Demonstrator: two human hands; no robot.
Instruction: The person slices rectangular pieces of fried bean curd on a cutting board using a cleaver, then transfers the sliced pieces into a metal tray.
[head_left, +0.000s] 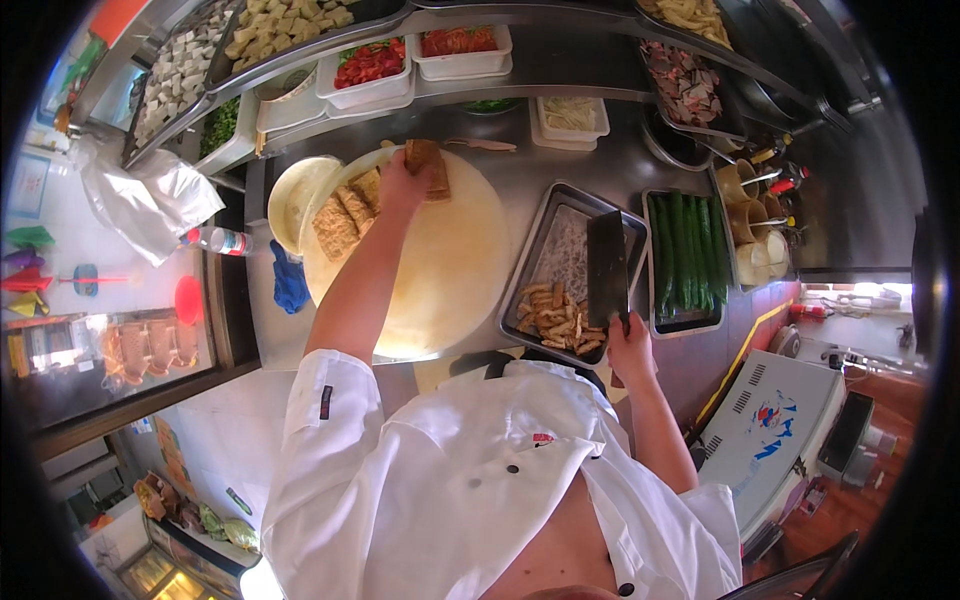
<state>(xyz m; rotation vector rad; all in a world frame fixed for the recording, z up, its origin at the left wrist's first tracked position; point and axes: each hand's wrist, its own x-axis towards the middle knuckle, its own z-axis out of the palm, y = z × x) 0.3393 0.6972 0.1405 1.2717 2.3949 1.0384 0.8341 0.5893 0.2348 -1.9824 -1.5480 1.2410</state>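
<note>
My left hand (403, 181) grips a brown slab (422, 156), which looks like fried tofu, at the far side of a round pale chopping board (442, 270). More brown slabs (341, 221) with wrinkled skins lie along the board's left side, partly hidden by my hand and forearm. In my right hand (631, 351) is the handle of a Chinese cleaver (607, 262). Its broad dark blade is over the right part of a metal tray (551, 225). Brown cut strips (559, 319) are heaped at the tray's near end, close to the blade.
Cucumbers (684, 247) fill a second tray on the right, beside stacked cups (742, 184). A cream bowl (296, 195) and a blue cloth (288, 279) sit left of the board. Behind it lies a knife (480, 144). A shelf (555, 64) with food containers overhangs the counter's back.
</note>
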